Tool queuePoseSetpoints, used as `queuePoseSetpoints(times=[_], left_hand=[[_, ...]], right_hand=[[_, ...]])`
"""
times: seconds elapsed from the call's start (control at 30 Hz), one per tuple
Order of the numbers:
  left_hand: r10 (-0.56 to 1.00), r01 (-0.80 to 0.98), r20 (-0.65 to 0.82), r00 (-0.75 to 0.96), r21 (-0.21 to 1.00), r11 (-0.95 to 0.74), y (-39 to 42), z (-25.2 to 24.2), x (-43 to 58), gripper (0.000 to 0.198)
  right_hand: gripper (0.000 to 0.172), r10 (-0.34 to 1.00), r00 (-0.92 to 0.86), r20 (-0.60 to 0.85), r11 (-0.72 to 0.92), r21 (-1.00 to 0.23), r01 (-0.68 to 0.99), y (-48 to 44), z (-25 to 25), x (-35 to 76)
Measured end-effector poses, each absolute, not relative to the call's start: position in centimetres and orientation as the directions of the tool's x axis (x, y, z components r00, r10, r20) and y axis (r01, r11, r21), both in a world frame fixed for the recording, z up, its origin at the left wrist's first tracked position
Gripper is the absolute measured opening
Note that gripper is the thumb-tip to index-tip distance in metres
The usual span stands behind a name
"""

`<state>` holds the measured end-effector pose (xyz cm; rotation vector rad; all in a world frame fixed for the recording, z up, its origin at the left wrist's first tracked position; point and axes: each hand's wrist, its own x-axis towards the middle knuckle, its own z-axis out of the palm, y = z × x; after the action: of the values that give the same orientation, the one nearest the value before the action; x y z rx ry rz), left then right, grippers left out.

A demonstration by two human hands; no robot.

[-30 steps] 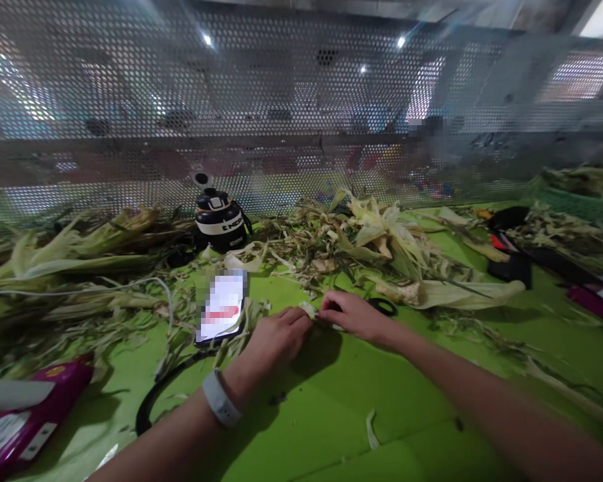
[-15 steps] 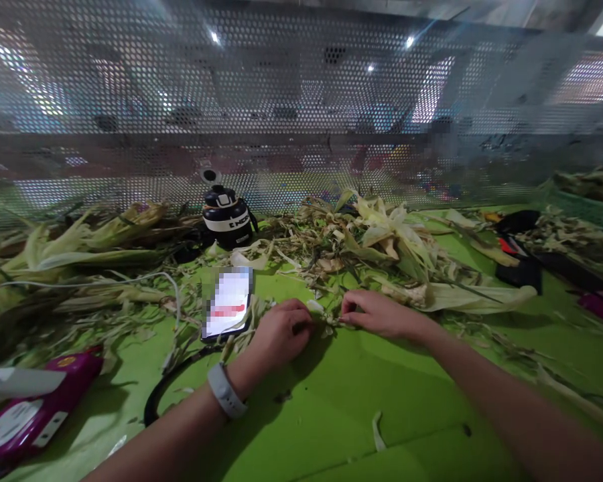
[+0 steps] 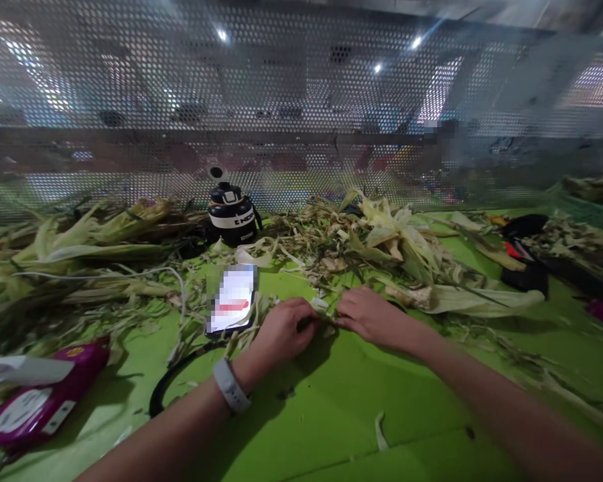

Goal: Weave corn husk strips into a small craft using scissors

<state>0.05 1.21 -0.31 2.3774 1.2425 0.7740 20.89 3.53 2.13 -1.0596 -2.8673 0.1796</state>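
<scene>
My left hand [image 3: 287, 329] rests low over the green tabletop [image 3: 331, 408], fingers curled and closed. A pale band [image 3: 231, 385] circles its wrist. Facing it, my right hand [image 3: 366, 317] has its fingertips pinched together. Small pale plant scraps [image 3: 322, 305] lie between the two hands, close to both sets of fingertips. Whatever the fingers hold is too small and too covered to name. Left of my left hand lies a lit phone [image 3: 235, 301], with thin husk strips across its lower edge.
Corn husks [image 3: 396, 231] are heaped behind my hands, and more husks [image 3: 80, 237] spread at left. A black bottle [image 3: 232, 217] stands before a perforated metal screen [image 3: 291, 87]. A purple device [image 3: 45, 395] sits front left; a green basket [image 3: 590, 207] stands far right.
My right hand has shifted slightly left, its fingers drawing closer together and nearer my left hand. The left hand stays almost in place. The whole view has shifted a little.
</scene>
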Motion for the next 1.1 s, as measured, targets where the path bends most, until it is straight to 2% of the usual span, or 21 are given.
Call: queuePoseSetpoints(times=[0.17, 0.27, 0.33, 0.43, 0.53, 0.6, 0.67, 0.73, 0.83, 0.97, 1.1], left_hand=[[0.85, 0.663, 0.297, 0.434, 0.534, -0.525, 1.3, -0.2, 0.2, 0.014], [0.899, 0.661, 0.246, 0.362, 0.613, -0.434, 1.4, 0.1, 0.0, 0.015], [0.933, 0.622, 0.203, 0.296, 0.701, -0.35, 1.5, 0.4, -0.3, 0.017], [0.953, 0.414, 0.202, 0.227, 0.865, -0.282, 1.5, 0.6, -0.5, 0.018], [0.955, 0.044, 0.126, 0.269, 0.989, -0.143, 1.1, 0.5, -0.1, 0.017], [0.933, -0.154, 0.009, 0.359, 0.987, 0.05, 0.8, 0.3, 0.3, 0.017], [0.899, -0.266, -0.068, 0.432, 0.943, 0.199, 0.5, 0.1, 0.7, 0.018], [0.885, -0.326, -0.116, 0.451, 0.902, 0.284, 0.5, 0.1, 0.9, 0.019], [0.863, -0.332, -0.206, 0.462, 0.862, 0.383, 0.5, 0.3, 0.9, 0.021], [0.837, -0.335, -0.211, 0.505, 0.846, 0.415, 0.4, 0.5, 1.0, 0.023], [0.836, -0.289, -0.218, 0.503, 0.869, 0.401, 0.0, 0.8, 1.2, 0.022]], right_hand=[[0.019, 0.656, -0.751, 0.07, 0.744, -0.221, 0.63, 3.9, 1.9, 21.1], [0.022, 0.692, -0.722, 0.013, 0.689, -0.31, 0.655, 4.0, 2.2, 21.3], [0.024, 0.713, -0.701, -0.013, 0.634, -0.415, 0.653, 3.9, 2.4, 21.4], [0.026, 0.75, -0.659, 0.053, 0.56, -0.581, 0.591, 3.8, 2.8, 21.2], [0.027, 0.776, -0.609, 0.166, 0.522, -0.712, 0.47, 3.7, 2.8, 20.8], [0.031, 0.781, -0.597, 0.183, 0.463, -0.812, 0.356, 3.5, 2.6, 20.4], [0.036, 0.794, -0.594, 0.13, 0.32, -0.92, 0.226, 3.3, 2.3, 20.2], [0.037, 0.8, -0.599, 0.039, 0.133, -0.985, 0.114, 3.1, 2.1, 20.0], [0.034, 0.754, -0.654, -0.063, -0.063, -0.998, 0.024, 2.8, 1.8, 20.0], [0.031, 0.629, -0.771, -0.101, -0.132, -0.991, 0.022, 2.5, 2.0, 20.0], [0.032, 0.614, -0.777, -0.138, -0.044, -0.989, 0.141, 2.4, 2.6, 20.0]])
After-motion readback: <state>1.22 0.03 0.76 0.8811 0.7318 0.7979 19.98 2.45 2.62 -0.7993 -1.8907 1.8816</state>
